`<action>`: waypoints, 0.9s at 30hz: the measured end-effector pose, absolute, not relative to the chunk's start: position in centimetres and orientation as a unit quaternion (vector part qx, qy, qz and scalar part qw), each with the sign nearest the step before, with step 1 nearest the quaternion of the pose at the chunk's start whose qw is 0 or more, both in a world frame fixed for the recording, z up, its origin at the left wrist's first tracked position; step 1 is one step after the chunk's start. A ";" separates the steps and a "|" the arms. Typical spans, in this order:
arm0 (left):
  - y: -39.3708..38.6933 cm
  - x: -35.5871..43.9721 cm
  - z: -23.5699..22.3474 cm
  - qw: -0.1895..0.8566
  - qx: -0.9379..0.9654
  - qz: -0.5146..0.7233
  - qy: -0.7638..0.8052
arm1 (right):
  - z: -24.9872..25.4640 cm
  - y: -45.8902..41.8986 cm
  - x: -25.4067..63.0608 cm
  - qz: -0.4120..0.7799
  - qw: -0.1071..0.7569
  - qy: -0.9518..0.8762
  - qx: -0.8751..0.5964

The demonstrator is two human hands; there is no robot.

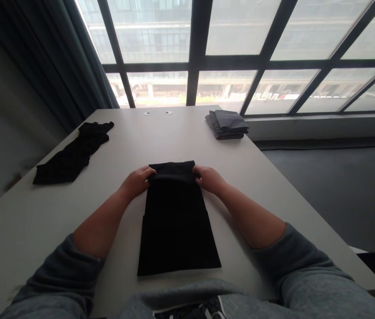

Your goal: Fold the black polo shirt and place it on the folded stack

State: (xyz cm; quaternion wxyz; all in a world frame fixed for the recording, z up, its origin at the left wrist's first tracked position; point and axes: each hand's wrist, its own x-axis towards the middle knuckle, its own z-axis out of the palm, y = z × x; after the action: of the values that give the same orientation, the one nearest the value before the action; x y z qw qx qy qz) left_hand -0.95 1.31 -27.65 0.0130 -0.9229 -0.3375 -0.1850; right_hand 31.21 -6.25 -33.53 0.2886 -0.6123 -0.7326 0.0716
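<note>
A black garment (177, 226) lies flat in a long narrow shape on the table in front of me. Its far end is turned over toward me in a short flap. My left hand (138, 180) pinches the flap's left corner, and my right hand (209, 178) pinches its right corner. Both hands are closed on the cloth, level with each other. The exact kind of garment cannot be made out.
The white table (124, 137) carries another black garment (71, 155), loosely spread, at the left. A stack of folded clothes (228, 125), grey on top with a striped piece, sits near the far right edge. Windows and a dark curtain (51, 57) stand behind.
</note>
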 end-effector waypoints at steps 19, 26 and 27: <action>2.0 3.6 -28.2 0.011 -0.895 -0.244 -0.373 | -31.1 -5.1 29.5 -0.009 0.344 -0.694 -0.632; 1.8 6.7 -33.2 0.032 -0.888 -0.122 -0.442 | -34.0 -2.8 24.8 0.068 0.237 -0.715 -0.654; 1.8 6.4 -33.5 0.035 -0.887 -0.117 -0.445 | -34.5 -2.8 24.7 0.087 0.223 -0.704 -0.668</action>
State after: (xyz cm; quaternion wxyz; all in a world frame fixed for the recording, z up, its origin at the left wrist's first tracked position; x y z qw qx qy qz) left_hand 6.39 1.84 -33.53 0.0352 -0.8871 -0.4452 -0.1170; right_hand 24.70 -2.75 -34.53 0.2234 -0.6684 -0.7042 0.0866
